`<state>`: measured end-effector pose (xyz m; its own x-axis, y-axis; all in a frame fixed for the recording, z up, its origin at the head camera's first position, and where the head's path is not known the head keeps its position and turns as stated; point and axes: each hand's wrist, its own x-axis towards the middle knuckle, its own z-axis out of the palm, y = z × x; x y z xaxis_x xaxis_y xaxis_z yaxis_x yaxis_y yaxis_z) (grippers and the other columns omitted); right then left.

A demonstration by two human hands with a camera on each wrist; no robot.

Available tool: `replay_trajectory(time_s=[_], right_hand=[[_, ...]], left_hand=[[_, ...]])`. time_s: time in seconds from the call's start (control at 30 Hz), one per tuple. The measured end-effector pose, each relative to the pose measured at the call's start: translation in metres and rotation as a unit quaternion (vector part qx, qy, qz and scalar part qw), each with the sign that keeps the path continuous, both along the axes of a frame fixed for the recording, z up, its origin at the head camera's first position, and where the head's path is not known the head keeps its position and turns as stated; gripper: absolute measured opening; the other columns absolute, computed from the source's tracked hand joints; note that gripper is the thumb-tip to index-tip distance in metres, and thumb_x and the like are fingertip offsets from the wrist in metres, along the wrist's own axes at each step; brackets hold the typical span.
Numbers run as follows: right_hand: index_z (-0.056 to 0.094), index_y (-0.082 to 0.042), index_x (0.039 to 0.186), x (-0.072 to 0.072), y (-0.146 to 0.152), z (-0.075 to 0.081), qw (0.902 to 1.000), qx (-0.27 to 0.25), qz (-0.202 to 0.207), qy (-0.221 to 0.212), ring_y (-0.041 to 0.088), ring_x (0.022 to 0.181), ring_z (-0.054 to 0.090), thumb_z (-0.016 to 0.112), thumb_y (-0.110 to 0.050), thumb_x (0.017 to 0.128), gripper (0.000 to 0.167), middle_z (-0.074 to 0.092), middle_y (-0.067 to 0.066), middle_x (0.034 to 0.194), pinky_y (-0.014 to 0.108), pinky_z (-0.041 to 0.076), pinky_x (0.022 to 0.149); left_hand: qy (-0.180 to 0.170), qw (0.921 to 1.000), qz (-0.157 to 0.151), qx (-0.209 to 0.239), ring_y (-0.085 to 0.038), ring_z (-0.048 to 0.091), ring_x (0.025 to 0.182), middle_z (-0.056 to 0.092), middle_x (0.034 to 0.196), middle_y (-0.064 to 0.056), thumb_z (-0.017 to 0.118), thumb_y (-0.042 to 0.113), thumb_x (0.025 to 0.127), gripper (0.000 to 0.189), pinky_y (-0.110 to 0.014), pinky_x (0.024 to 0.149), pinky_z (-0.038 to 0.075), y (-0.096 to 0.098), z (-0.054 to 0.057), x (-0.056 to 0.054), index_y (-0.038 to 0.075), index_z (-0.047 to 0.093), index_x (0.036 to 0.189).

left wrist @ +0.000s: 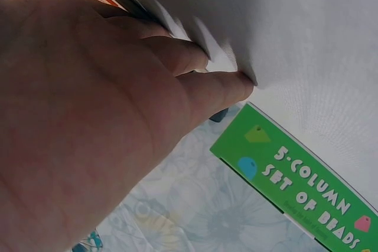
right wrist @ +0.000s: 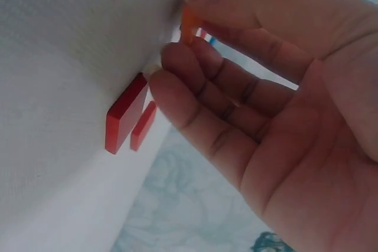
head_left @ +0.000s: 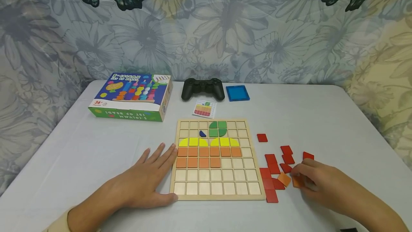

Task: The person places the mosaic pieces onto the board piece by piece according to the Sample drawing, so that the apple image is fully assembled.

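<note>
Orange tile (head_left: 297, 182) — partly covered, pinched by right fingers (right wrist: 183, 98); left fingers (head_left: 166, 154) outspread at board (head_left: 217, 188) edge.

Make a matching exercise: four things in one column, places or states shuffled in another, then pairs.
1. Left hand
2. Right hand
3. Black plastic game controller
4. Yellow square and rounded tiles

A. Between colourful cardboard box and blue square tray
B. At the square wooden grid board's left edge
C. Row just above the orange square tiles
D. Pinching an orange tile near flat red tiles

Pairs: 1B, 2D, 3A, 4C
</note>
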<state>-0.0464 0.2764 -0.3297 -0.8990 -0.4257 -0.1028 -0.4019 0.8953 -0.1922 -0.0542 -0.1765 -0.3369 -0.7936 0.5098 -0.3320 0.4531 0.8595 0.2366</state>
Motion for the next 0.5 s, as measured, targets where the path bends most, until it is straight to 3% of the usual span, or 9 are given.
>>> replay_trajectory(time_s=[0.17,0.5], right_hand=[[0.073,-0.024,0.099,0.000,0.000,0.003,0.9990,-0.020,0.032,0.023,0.000,0.076,0.054,0.091,-0.014,0.069,0.036,0.060,-0.018,0.094,0.024,0.055,0.067],[0.072,-0.025,0.098,-0.010,-0.033,0.016,0.9951,-0.051,0.084,0.009,-0.002,0.074,0.049,0.087,-0.012,0.075,0.031,0.049,-0.021,0.086,0.019,0.051,0.061]], left_hand=[[-0.004,1.0000,0.001,-0.003,-0.027,-0.001,0.152,0.005,0.168,0.001,0.054,0.078,0.083,0.109,-0.061,0.117,0.009,0.000,0.001,0.000,0.015,0.015,0.162],[-0.004,1.0000,0.002,0.003,-0.027,-0.001,0.152,0.005,0.168,0.001,0.054,0.078,0.082,0.109,-0.061,0.116,0.009,0.000,0.000,0.000,0.015,0.015,0.162]])
